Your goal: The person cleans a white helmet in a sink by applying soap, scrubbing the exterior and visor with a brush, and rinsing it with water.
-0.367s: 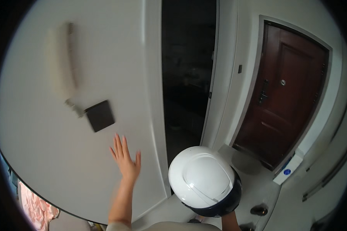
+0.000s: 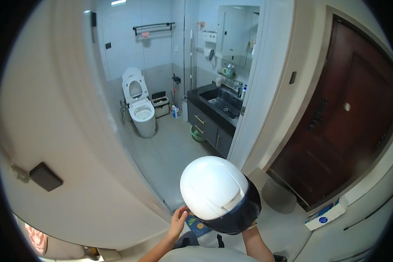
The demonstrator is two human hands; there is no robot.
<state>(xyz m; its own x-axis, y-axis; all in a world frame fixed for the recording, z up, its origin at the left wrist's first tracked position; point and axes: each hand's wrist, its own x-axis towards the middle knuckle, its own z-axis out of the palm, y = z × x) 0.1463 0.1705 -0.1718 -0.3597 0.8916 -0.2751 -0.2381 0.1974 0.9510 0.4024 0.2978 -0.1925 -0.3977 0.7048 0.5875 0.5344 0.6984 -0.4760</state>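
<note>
Pink cloth [image 2: 36, 238] lies at the lower left, bunched up beyond the curved edge of a pale wall [image 2: 87, 183]. On that wall sits a dark square plate [image 2: 46, 176], slightly blurred. Through a doorway is a bathroom with light wall tiles over a greyer lower band and a grey tiled floor [image 2: 157, 155]. A white toilet [image 2: 145, 125] stands there, lid and seat raised, with a black rail [image 2: 155, 29] on the wall above and to its right. Next come a pale box [image 2: 161, 109] and some bottles [image 2: 175, 112], whose labels are too small to read.

The person's left hand [image 2: 177, 222] is at the helmet's lower left edge, fingers loosely bent; whether its grip touches the helmet cannot be told. Just beyond is a blue mat [image 2: 195, 229] with yellow and green patterns. Farther back, a green bowl [image 2: 196, 134] sits on the floor beside a dark sink cabinet [image 2: 204, 124], below a mirror [image 2: 236, 39].

A glossy white helmet [image 2: 212, 187] with a dark visor is held off the floor in front of the person. The right hand [image 2: 251, 227] is under its right side, the grip clamped on the helmet, fingers mostly hidden.

Farther right, a grey mat [image 2: 278, 197] lies before a dark red door [image 2: 358, 113]. Near it is a white and blue carton [image 2: 326, 215] bearing a round blue mark; its lettering is too small to read.
</note>
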